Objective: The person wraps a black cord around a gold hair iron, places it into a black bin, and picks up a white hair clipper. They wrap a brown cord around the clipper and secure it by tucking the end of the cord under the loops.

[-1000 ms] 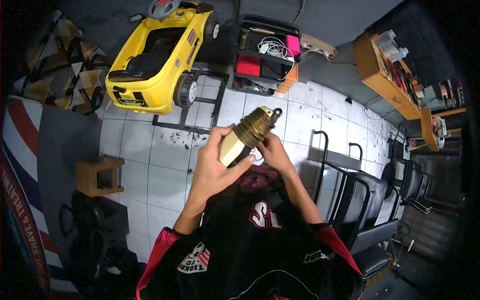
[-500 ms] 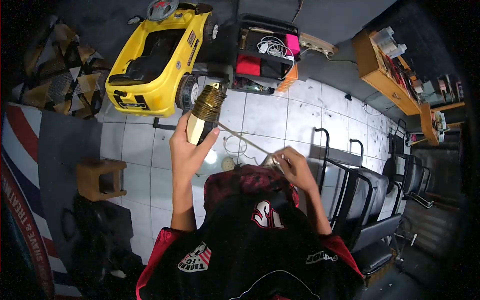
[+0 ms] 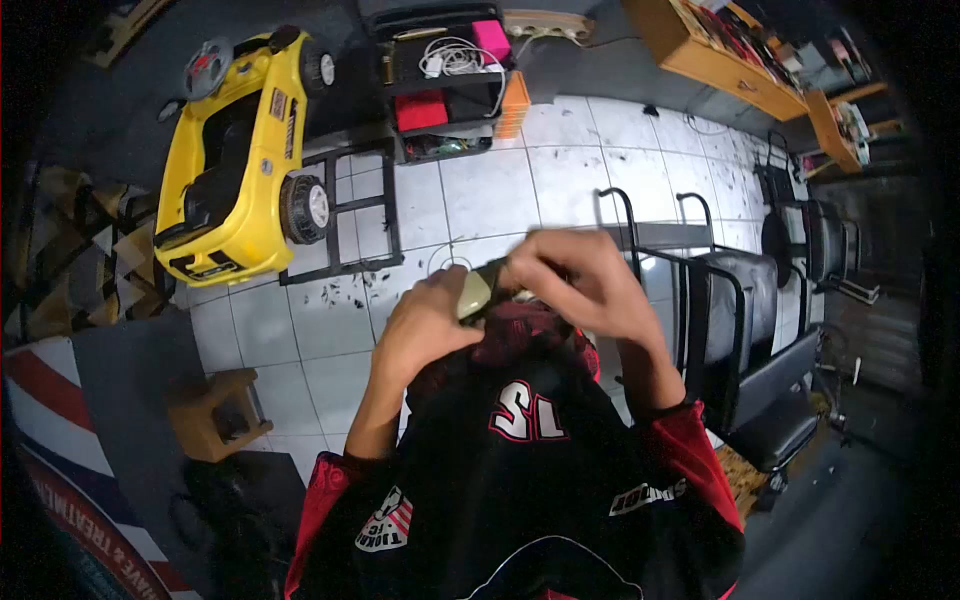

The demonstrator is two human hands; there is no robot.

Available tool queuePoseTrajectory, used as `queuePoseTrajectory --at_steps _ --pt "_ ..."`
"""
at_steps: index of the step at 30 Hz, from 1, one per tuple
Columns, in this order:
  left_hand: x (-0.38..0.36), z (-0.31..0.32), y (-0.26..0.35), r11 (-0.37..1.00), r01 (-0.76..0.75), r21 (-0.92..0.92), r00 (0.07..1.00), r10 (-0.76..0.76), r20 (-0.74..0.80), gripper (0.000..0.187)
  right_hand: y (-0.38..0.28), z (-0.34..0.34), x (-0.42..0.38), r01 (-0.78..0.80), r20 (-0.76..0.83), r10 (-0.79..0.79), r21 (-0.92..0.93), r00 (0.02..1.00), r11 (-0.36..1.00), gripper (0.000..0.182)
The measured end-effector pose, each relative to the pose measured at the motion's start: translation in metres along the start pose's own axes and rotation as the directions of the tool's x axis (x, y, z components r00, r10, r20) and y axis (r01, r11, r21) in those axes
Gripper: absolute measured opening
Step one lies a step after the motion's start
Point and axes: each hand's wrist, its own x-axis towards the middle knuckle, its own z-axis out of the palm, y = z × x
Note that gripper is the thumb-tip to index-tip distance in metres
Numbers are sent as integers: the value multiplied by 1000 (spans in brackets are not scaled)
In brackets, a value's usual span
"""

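My left hand (image 3: pixel 425 325) is closed round a pale yellow and black device, seemingly a hair clipper (image 3: pixel 475 297), held in front of my lap. Dark brownish cord (image 3: pixel 493 273) is wound about its far end. Right against that end is my right hand (image 3: pixel 590 280), its fingers curled and slightly blurred, pinching the cord. The fingers hide most of the windings and the loose cord. Below both hands is the dark red patterned cloth (image 3: pixel 515 335) over my lap.
A yellow toy car (image 3: pixel 225 190) stands ahead on the left, near a black shelf cart (image 3: pixel 440 90) holding a white cable. To the right are black chairs (image 3: pixel 740 300). A brown stool (image 3: pixel 220 410) is at the left. Dark tufts lie on the white tiles (image 3: pixel 480 195).
My right hand has come up from the lower right, where it held the cord taut, to the wound end. My left hand has lowered and turned the clipper rightward. The view has shifted.
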Motion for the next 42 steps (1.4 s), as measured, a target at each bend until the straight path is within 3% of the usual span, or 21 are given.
queuePoseTrajectory --at_steps 1,2,3,5,9,13,15,17,19,21,22,24,25,27,28,29,31,34,38,41,42 --pt "3 4 6 993 -112 35 993 110 43 53 5 -4 4 1 -64 -11 -150 998 989 18" --pt "5 2 15 999 -28 30 982 22 185 54 9 -9 8 -18 -85 -4 -255 996 967 18" --pt "6 1 20 998 -60 16 974 55 218 54 12 -15 12 -39 -105 1 -356 994 934 18" --pt "6 2 27 993 -115 -13 953 114 281 53 39 -19 17 -23 -165 -63 -470 984 882 18" --pt "8 2 46 979 -201 21 948 189 256 55 95 -27 19 -119 -138 49 -558 989 821 19" --pt "8 2 51 966 -257 39 951 246 190 57 122 -31 15 -61 63 113 -543 992 838 20" --pt "8 3 53 968 -250 11 956 245 163 56 148 -28 12 -40 202 138 -426 970 904 24" --pt "9 9 51 960 -253 -122 966 256 11 59 168 -20 2 -29 283 56 -100 958 995 24" --pt "12 7 53 953 -276 -129 961 270 -61 61 162 -17 -10 -211 361 220 -66 906 975 20" --pt "18 -3 57 952 -305 -12 951 304 -47 64 173 -11 -29 -248 498 215 1 840 969 20" --pt "19 -4 55 945 -327 5 943 326 -62 65 176 -7 -49 -50 326 10 115 945 992 21" --pt "22 -2 52 944 -330 29 933 330 -141 64 186 4 -67 56 239 -45 -40 970 998 21" --pt "23 -2 51 943 -330 45 926 332 -182 64 178 16 -64 48 110 -47 -10 993 999 15" --pt "28 -5 50 951 -302 71 908 310 -284 65 154 13 -61 -253 217 174 423 961 870 17" --pt "30 -5 49 960 -270 71 896 278 -345 65 148 16 -63 -271 145 230 437 962 858 20" --pt "32 -4 48 969 -239 67 881 246 -405 65 139 14 -68 -333 81 326 360 942 871 23" --pt "35 -6 48 985 -167 52 865 171 -472 64 145 19 -69 -178 -118 214 262 970 949 22" --pt "41 -9 44 984 -168 67 799 175 -575 62 148 11 -69 -54 -246 28 -101 969 993 17" --pt "46 -4 44 984 -166 -58 777 94 -622 60 149 1 -70 -49 -307 -27 -237 951 970 12" --pt "50 3 47 996 -59 -60 734 2 -679 59 127 -20 -75 -159 -61 150 -185 987 970 14" --pt "51 6 42 986 -77 -146 726 -45 -686 56 113 -25 -75 -188 9 189 -52 982 981 15"
